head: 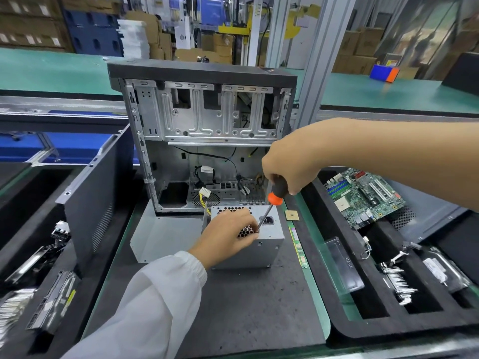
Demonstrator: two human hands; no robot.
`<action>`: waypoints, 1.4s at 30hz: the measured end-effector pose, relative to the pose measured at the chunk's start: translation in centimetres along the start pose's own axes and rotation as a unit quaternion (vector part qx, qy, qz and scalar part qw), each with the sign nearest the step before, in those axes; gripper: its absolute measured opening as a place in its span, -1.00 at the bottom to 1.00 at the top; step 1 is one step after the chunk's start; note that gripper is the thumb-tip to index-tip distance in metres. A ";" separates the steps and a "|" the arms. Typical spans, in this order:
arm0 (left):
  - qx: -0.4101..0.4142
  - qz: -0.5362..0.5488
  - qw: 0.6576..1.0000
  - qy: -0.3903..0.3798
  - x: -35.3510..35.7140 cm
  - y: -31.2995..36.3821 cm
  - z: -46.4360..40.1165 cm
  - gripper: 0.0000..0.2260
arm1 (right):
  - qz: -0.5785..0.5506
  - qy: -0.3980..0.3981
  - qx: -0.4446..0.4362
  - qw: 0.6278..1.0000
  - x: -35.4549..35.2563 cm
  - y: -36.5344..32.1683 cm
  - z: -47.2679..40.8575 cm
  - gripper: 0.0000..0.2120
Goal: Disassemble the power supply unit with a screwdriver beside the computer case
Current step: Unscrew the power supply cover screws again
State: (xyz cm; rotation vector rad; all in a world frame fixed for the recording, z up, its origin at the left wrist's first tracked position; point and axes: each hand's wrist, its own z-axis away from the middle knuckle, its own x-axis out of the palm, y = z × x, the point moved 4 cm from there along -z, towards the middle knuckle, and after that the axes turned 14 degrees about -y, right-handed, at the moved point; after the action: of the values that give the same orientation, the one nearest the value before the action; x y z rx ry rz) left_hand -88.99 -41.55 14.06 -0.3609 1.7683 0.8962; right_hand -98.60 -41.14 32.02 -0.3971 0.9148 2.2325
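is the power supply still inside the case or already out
Out. The power supply unit sits on the mat in front of the open computer case, left hand on it, right hand holding the screwdriver.

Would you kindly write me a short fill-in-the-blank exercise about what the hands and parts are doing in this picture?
1. The right hand grips the ____ by its black and orange handle.
2. The left hand rests on the power supply, which stands in front of the open ____.
3. The motherboard lies in a tray on the person's ____ side.
4. The left arm wears a ____ sleeve.

Missing words: screwdriver; case; right; white
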 end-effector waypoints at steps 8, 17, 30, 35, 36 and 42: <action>-0.080 -0.119 0.989 -0.036 -0.7 -0.3 -0.6 -0.80 | -0.050 0.044 -0.035 0.997 -0.2 1.2 0.8 -0.79; -0.288 0.310 0.904 0.063 -2.7 -7.1 4.2 -0.78 | -0.125 0.122 -0.113 0.978 -0.7 1.4 0.4 -0.74; -0.293 0.677 0.673 0.063 2.7 -6.6 6.1 -0.64 | -0.128 0.120 -0.167 0.970 -1.7 -0.9 -0.9 -0.84; -0.246 0.624 0.740 0.040 3.3 -6.0 5.7 -0.73 | -0.114 0.099 -0.156 0.976 -1.7 -1.4 -1.2 -0.84; -0.242 0.625 0.741 0.042 3.3 -6.0 5.7 -0.74 | -0.111 0.099 -0.154 0.977 -1.7 -1.5 -1.2 -0.84; -0.242 0.616 0.748 0.052 3.3 -6.0 5.6 -0.73 | -0.119 0.092 -0.156 0.976 -1.8 -1.5 -1.1 -0.85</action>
State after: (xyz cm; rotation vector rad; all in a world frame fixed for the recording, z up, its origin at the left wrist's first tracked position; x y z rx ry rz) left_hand -82.68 -40.97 7.89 0.5789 1.7371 2.3204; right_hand -96.22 -42.04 31.41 -0.8244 0.5684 2.1403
